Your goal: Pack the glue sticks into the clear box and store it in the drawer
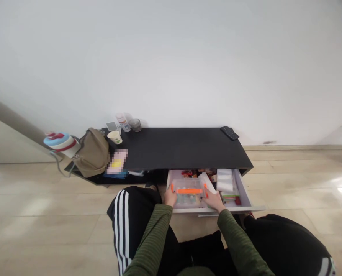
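Observation:
A clear plastic storage box (185, 184) with an orange handle and orange side latches is at the left part of the pulled-out white drawer (245, 191). My left hand (170, 197) grips the box's left side by its latch. On the opposite side, my right hand (213, 199) grips the box near the other orange latch. Whether the box rests on the drawer bottom or is slightly raised, I cannot tell. Right of it lie white paper or plastic packets (225, 181) and small colourful items, with red packets (189, 174) behind the box.
The drawer belongs to a low black cabinet (173, 147) against the wall. On its top are a black remote (229, 133), a glass (135, 125), a paper cup (115, 137), a spray can (123, 122) and a beige bag (94, 153). A white-and-blue bottle (62, 143) stands at the left.

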Available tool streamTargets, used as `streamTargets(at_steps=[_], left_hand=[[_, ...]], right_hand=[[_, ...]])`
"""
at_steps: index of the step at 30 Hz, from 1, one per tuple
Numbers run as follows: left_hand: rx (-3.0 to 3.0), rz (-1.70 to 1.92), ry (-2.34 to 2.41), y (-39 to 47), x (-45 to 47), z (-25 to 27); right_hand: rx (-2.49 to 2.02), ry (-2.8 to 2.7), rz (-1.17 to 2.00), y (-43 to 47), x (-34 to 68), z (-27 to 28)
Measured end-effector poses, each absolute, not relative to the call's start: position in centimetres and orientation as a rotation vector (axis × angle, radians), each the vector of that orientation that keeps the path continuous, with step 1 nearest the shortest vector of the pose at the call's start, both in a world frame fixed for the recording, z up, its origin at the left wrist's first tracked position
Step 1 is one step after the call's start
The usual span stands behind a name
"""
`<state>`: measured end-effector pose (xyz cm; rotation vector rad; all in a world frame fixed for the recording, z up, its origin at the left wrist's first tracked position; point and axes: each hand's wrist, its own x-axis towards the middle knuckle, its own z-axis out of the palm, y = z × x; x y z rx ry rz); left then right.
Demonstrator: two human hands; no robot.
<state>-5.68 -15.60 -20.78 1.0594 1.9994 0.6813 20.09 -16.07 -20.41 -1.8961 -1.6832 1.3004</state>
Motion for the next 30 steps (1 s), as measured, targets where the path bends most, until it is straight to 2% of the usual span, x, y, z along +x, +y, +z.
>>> streamTargets(at_steps=[9,13,23,30], left_hand=[[1.404,0.71,1.91,-17.0,-4.0,-19.1],[1.537,0.781,1.735,-19.1,-2.8,-18.4],[1.817,0.911,1.547,-21.1,-0.6,-19.1],[1.69,0.81,1.627,-21.0,-1.1,-20.8]], right_hand=[[-1.872,-2.063,1.173,-18.8,20.3,-20.0],[-1.86,-2.141,0.994,-19.1,19.8,-18.9],[-1.92,-2.019,0.554,-17.0,18.3,-18.3],[-2.07,-1.968,0.517,-12.6,15.7,-17.9]])
